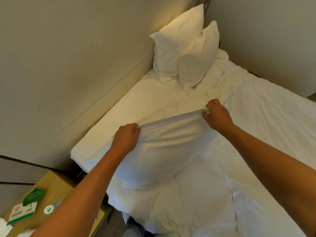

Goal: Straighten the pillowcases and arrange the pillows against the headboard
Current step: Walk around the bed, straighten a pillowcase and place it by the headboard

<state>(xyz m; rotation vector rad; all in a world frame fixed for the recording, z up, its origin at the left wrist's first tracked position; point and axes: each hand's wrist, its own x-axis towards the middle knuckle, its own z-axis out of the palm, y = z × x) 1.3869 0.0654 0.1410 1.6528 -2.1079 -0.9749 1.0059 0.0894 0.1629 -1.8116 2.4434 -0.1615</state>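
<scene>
A white pillow (164, 151) lies near the bed's head end, in front of me. My left hand (125, 139) grips the left end of its pillowcase's far edge. My right hand (217, 115) pinches the right end of that edge, and the fabric is pulled taut between them. A second white pillow (201, 199) lies closer to me, partly under the first. Two more white pillows, a larger one (172, 43) and a smaller one (198, 59) in front of it, stand upright against the beige padded headboard (77, 74) in the far corner.
The white sheet (265, 113) is wrinkled to the right. A wooden nightstand (51, 183) at the lower left carries a green leaflet (33, 196), a card and a bottle cap. A wall closes the far right side of the bed.
</scene>
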